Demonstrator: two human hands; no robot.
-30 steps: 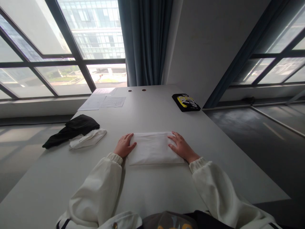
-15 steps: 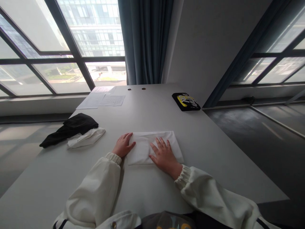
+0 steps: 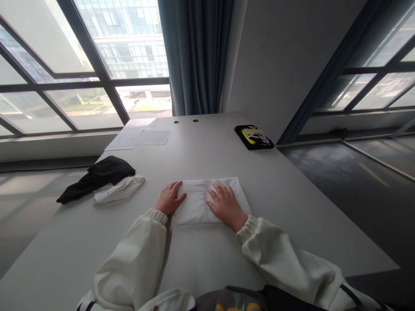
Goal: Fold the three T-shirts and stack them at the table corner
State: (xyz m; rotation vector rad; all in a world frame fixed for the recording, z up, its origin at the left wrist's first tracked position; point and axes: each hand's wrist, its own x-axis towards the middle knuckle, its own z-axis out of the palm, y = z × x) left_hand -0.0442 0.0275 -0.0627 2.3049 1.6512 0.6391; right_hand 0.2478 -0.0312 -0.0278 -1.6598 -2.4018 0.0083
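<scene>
A white cloth (image 3: pixel 194 207), folded into a flat rectangle, lies on the table in front of me. My left hand (image 3: pixel 169 198) rests at its left edge, thumb on the fabric and fingers stretched along the side. On the right part of the cloth my right hand (image 3: pixel 226 205) lies palm down, its fingers spread. Neither hand grips anything. What is under the right palm is hidden.
A black garment (image 3: pixel 106 172) and a crumpled white cloth (image 3: pixel 119 189) lie at the table's left edge. At the back right is a folded black cloth with yellow and white print (image 3: pixel 254 137). Paper sheets (image 3: pixel 154 137) lie at the back left of the white table (image 3: pixel 201 160).
My right hand has slid slightly forward over the white cloth, its fingers a little less spread. The left hand stays at the left edge. The view has shifted slightly.
</scene>
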